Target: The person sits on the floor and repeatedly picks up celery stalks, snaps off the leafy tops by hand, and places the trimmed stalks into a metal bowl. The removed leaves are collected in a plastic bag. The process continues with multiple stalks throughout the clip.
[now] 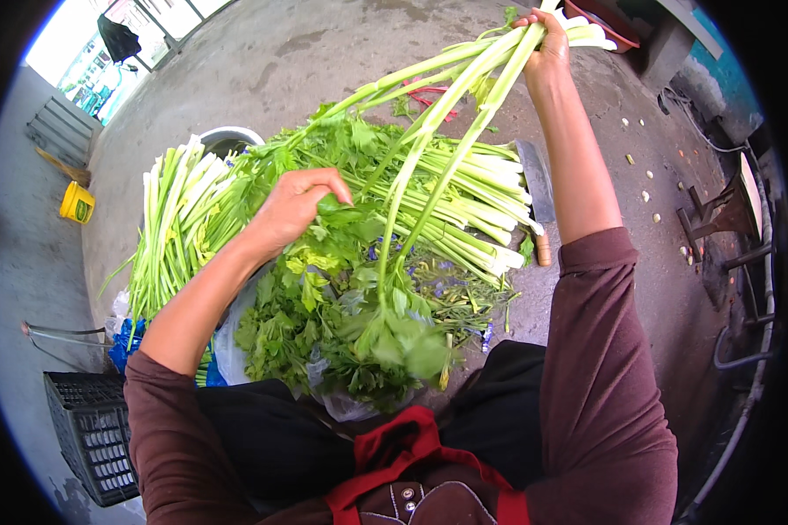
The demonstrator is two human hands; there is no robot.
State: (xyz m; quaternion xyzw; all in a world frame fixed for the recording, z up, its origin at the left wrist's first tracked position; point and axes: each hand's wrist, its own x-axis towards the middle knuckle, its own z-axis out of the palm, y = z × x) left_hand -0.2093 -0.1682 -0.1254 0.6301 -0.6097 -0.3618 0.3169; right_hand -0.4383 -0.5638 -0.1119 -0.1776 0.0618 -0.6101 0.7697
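Note:
Raised at the upper right, my right hand (546, 41) is closed around several pale celery stalks (459, 92), whose leafy ends hang down and blur over a heap of celery leaves (289, 335). My left hand (305, 200) is at the leaves in the middle, fingers curled by a leafy piece; whether it grips that piece is unclear. Cut celery stalks (479, 190) lie behind with white butts to the right, and another pile of celery (184, 210) lies at the left. A cleaver's dark blade (536, 180) and wooden handle (544, 249) show beside the butts.
A black plastic crate (98, 440) stands at the lower left, with a blue plastic bag (126, 344) above it. Farther off are a yellow bucket (77, 202), a metal basin (230, 136) behind the celery and a red basin (614, 29). A small stool (729, 210) stands right.

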